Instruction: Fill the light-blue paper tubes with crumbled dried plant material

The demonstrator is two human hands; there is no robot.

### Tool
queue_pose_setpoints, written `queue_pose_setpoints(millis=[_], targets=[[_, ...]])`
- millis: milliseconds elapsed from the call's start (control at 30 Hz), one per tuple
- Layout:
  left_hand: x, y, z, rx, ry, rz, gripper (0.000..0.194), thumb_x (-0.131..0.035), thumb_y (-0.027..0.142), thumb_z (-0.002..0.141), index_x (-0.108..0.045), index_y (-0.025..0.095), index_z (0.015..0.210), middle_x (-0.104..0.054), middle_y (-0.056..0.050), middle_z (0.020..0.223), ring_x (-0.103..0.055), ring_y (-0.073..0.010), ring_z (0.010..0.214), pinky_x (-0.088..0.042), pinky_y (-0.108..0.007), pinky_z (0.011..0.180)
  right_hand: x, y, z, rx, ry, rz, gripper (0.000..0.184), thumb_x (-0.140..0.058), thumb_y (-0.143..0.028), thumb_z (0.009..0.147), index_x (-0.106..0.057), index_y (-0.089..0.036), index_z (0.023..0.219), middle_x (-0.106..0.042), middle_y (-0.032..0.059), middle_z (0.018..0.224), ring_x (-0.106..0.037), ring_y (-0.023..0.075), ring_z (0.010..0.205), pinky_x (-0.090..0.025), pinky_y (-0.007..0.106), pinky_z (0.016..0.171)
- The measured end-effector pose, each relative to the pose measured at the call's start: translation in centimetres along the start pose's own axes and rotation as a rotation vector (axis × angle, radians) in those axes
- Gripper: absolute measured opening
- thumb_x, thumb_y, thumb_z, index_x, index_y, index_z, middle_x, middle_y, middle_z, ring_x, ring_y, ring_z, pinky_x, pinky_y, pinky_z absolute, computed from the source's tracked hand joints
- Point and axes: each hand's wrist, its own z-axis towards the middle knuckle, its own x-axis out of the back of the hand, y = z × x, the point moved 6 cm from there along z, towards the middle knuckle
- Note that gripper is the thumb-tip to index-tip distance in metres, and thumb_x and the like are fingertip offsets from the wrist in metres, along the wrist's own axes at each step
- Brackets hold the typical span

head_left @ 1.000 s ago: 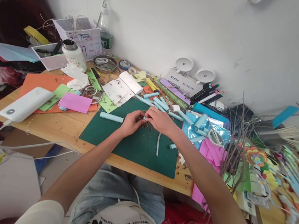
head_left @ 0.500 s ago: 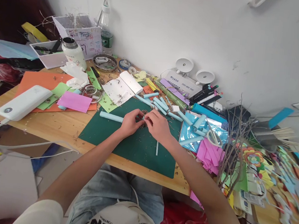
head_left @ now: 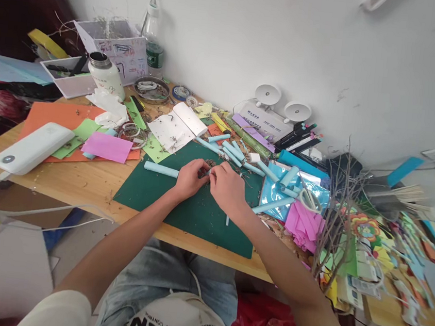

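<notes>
Over the dark green cutting mat (head_left: 210,229), my left hand (head_left: 192,180) and my right hand (head_left: 227,187) meet at the fingertips, both closed. A small light-blue paper piece (head_left: 209,171) shows between them, mostly covered by the fingers. Dry brown plant bits (head_left: 211,163) lie just behind the hands. A rolled light-blue paper tube (head_left: 161,169) lies left of my left hand, its right end hidden at that hand; whether it joins the pinched piece I cannot tell. Under my right wrist, a thin pale strip (head_left: 227,220) is partly covered.
Several light-blue paper tubes (head_left: 231,156) lie behind the mat. Scissors (head_left: 310,199) rest right on a shiny blue packet (head_left: 272,192), near upright dry twigs (head_left: 342,217). Leftward are a white power bank (head_left: 32,147), pink paper (head_left: 107,147) and an open bottle (head_left: 107,76).
My right forearm and elbow have swung inward to the left, covering more of the thin strip. The fingertips stay together at nearly the same spot. The view has shifted slightly.
</notes>
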Motion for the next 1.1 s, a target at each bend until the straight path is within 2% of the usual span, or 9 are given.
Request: queue_pose_setpoints(millis=[100, 267, 467, 667, 800, 933, 1033, 1100], targets=[[0.0, 0.1, 0.0, 0.001, -0.013, -0.003, 0.012, -0.064, 0.016, 0.075, -0.056, 0.020, 0.083, -0.060, 0.001, 0.079, -0.056, -0.0145, 0.075, -0.043, -0.025, 0.068, -0.1, -0.1, 0.2, 0.013, -0.036, -0.011, 0.016, -0.044, -0.021, 0.095, -0.060, -0.019, 0.094, -0.060, 0.0075, 0.098, -0.058, 0.0184, 0.079, -0.036, 0.028, 0.062], [0.0, 0.0, 0.0, 0.013, -0.029, -0.035, 0.012, -0.066, 0.019, 0.076, -0.056, 0.019, 0.083, -0.060, 0.001, 0.080, -0.056, -0.0139, 0.073, -0.043, -0.025, 0.067, -0.6, 0.9, 0.9, 0.096, -0.032, 0.114, 0.010, -0.049, -0.018, 0.091, -0.059, -0.020, 0.090, -0.061, 0.0045, 0.093, -0.058, 0.0177, 0.079, -0.039, 0.028, 0.066], [0.0, -0.2, 0.0, 0.022, -0.002, -0.008, 0.012, -0.066, 0.018, 0.077, -0.057, 0.019, 0.085, -0.061, 0.000, 0.080, -0.056, -0.0146, 0.074, -0.044, -0.026, 0.067, -0.9, 1.2, -0.3, 0.186, 0.192, 0.238, 0.020, -0.045, -0.025, 0.097, -0.064, -0.020, 0.094, -0.064, 0.0055, 0.096, -0.061, 0.0169, 0.087, -0.044, 0.027, 0.075], [-0.1, 0.4, -0.4, -0.079, -0.044, 0.007, 0.015, -0.060, 0.023, 0.085, -0.063, 0.020, 0.100, -0.064, -0.005, 0.090, -0.059, -0.0172, 0.085, -0.048, -0.028, 0.073, -1.2, 1.4, -0.5, 0.128, 0.279, 0.323, 0.022, -0.046, -0.020, 0.095, -0.067, -0.020, 0.089, -0.064, 0.0063, 0.094, -0.061, 0.0182, 0.087, -0.048, 0.030, 0.080], [0.3, 0.9, -0.3, -0.077, -0.052, 0.030, 0.011, -0.057, 0.020, 0.087, -0.064, 0.020, 0.096, -0.065, -0.005, 0.090, -0.061, -0.0175, 0.085, -0.049, -0.029, 0.075, -0.9, 1.6, -0.7, 0.153, 0.381, 0.404, 0.022, -0.048, -0.018, 0.092, -0.067, -0.020, 0.083, -0.066, 0.0086, 0.103, -0.060, 0.0210, 0.099, -0.049, 0.035, 0.089], [1.6, 2.8, 0.4, -0.132, -0.090, 0.091, 0.010, -0.056, 0.023, 0.089, -0.064, 0.021, 0.095, -0.066, -0.003, 0.093, -0.062, -0.0165, 0.083, -0.048, -0.027, 0.073, 0.5, 1.6, -1.1, 0.144, 0.492, 0.577, 0.020, -0.052, -0.018, 0.091, -0.068, -0.022, 0.079, -0.069, 0.0064, 0.090, -0.064, 0.0193, 0.090, -0.053, 0.034, 0.082], [3.1, 4.1, 0.7, -0.182, -0.131, 0.194, 0.014, -0.054, 0.028, 0.092, -0.063, 0.022, 0.100, -0.067, -0.005, 0.099, -0.063, -0.0176, 0.085, -0.047, -0.027, 0.072, 1.4, 1.5, -1.2, 0.038, 0.569, 0.769, 0.013, -0.061, -0.022, 0.086, -0.070, -0.023, 0.077, -0.072, 0.0047, 0.089, -0.067, 0.0187, 0.086, -0.055, 0.033, 0.080], [4.0, 4.1, 0.8, -0.182, -0.144, 0.258, 0.016, -0.053, 0.029, 0.092, -0.062, 0.021, 0.104, -0.068, -0.006, 0.101, -0.063, -0.0188, 0.088, -0.048, -0.028, 0.074, 1.1, 1.4, -1.0, -0.050, 0.550, 0.916, 0.008, -0.065, -0.026, 0.084, -0.072, -0.023, 0.084, -0.072, 0.0041, 0.091, -0.068, 0.0190, 0.086, -0.057, 0.033, 0.079]])
